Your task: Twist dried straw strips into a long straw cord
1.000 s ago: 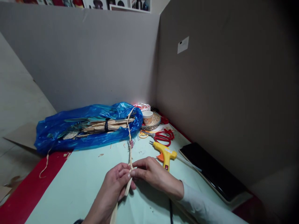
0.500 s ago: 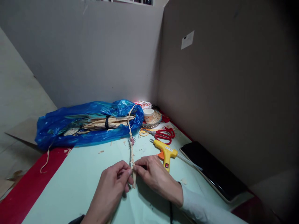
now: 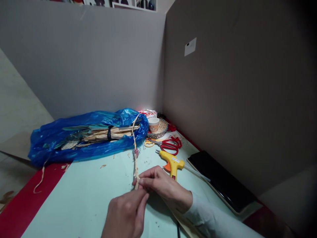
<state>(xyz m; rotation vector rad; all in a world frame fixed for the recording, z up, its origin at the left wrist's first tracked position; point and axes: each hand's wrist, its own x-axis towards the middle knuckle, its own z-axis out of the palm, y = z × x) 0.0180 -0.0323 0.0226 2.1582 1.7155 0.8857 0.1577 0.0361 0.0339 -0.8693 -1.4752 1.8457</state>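
Note:
A pale twisted cord of dried plant fibre (image 3: 135,162) runs from the far plastic bag toward me. My right hand (image 3: 163,190) is closed, pinching the cord between thumb and fingers near its lower end. Just below, my left hand (image 3: 126,210) is closed on the cord's tail strands, its knuckles turned up and its fingertips mostly hidden. Both hands are close together over the pale green table sheet (image 3: 81,195). To the right of the cord lies a yellow glue gun (image 3: 173,162) with a clear glue stick in its back, its handle's end hidden behind my right hand.
A blue plastic bag (image 3: 84,153) holding tied bundles of dried fibre (image 3: 121,133) lies at the back left. Red-handled scissors (image 3: 170,145), a paper cup (image 3: 153,125) and a woven basket (image 3: 162,128) are at the back. A black flat device (image 3: 220,181) lies at right.
My left hand has turned knuckles up and moved slightly lower and right, covering the cord's tail strands. My right hand still pinches the cord. The view has shifted a little.

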